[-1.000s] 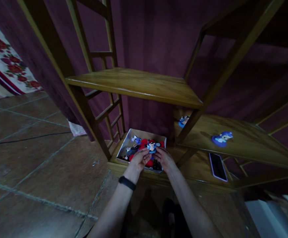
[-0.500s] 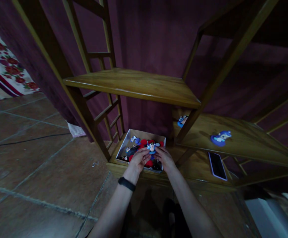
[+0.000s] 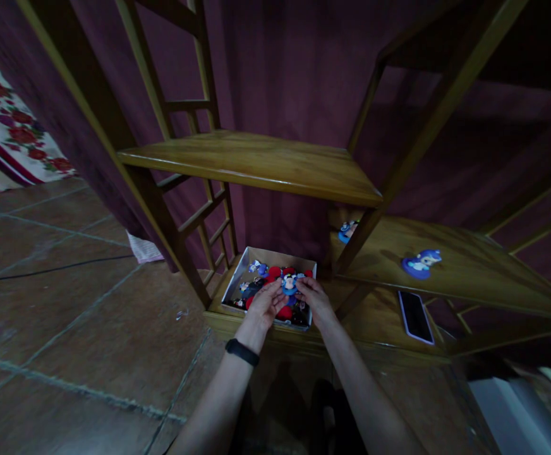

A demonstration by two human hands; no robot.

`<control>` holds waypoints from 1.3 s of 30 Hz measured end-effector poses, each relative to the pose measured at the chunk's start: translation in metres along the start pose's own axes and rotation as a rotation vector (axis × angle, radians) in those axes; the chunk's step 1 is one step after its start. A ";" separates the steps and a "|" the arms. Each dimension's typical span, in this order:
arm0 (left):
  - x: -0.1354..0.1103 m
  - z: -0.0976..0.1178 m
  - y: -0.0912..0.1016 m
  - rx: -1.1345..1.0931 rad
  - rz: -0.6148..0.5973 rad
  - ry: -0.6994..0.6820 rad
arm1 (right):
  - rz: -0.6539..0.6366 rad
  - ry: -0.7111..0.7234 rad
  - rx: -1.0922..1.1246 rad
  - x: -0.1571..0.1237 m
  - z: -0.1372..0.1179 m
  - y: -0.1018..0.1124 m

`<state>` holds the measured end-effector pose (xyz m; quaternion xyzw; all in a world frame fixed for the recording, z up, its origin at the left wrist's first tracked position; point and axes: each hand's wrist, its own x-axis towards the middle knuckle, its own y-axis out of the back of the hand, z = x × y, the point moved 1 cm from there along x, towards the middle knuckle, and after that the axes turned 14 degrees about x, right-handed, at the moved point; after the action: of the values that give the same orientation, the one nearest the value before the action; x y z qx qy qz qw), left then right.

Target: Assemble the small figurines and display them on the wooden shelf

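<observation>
Between my two hands, above a shallow cardboard box (image 3: 236,278), is a small blue-and-white figurine (image 3: 289,284) with a round blue base. My left hand (image 3: 266,304) grips its left side with fingers and thumb; a black band circles that wrist. On the other side, the fingers of my right hand (image 3: 314,297) pinch the same figurine. Red, blue and dark figurines (image 3: 256,268) fill the box beneath, partly hidden by my hands. The box rests on the lowest wooden shelf.
A wooden shelf board (image 3: 256,158) juts out above the box. To the right, a purple figurine (image 3: 421,263) and a blue-based figurine (image 3: 347,231), partly behind a post, stand on a middle shelf. A phone (image 3: 416,317) lies below them. A cable (image 3: 52,270) crosses the tiled floor.
The figurine has been turned slightly in my fingers, so its round blue base shows more. Both hands stay over the box in nearly the same place.
</observation>
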<state>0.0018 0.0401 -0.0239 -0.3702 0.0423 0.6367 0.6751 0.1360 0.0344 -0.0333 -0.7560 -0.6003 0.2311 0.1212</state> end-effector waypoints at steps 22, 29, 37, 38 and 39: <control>-0.001 -0.002 -0.001 -0.005 -0.112 0.078 | 0.005 0.000 0.035 0.002 -0.002 0.000; -0.001 -0.005 -0.003 -0.027 -0.138 0.105 | 0.017 -0.002 -0.024 0.004 0.001 0.004; 0.001 -0.005 -0.008 -0.146 -0.117 0.026 | -0.030 0.010 0.062 -0.002 -0.007 -0.001; 0.002 -0.005 -0.007 -0.173 -0.102 0.000 | -0.040 0.010 0.083 -0.003 -0.008 -0.003; 0.004 -0.004 -0.007 -0.195 -0.088 -0.022 | -0.058 0.008 0.100 -0.005 -0.010 -0.005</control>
<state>0.0105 0.0415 -0.0257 -0.4286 -0.0437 0.6116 0.6636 0.1362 0.0318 -0.0219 -0.7322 -0.6091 0.2542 0.1682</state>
